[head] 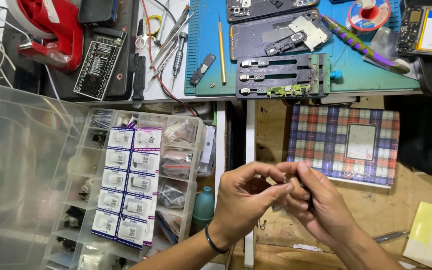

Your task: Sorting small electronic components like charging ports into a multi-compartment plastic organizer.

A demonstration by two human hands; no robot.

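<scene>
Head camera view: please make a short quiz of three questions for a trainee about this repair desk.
1. True or false: both hands hold one tiny part together, above the gap between the two tables.
2. Which lies on the blue mat? A) the plaid case B) the black clamp fixture C) the yellow notepad
3. Fill in: the open plastic organiser box sits to the person's ____.

Key
1. True: the left hand and the right hand pinch a small part, too small to identify.
2. B: the black clamp fixture.
3. Left.
</scene>
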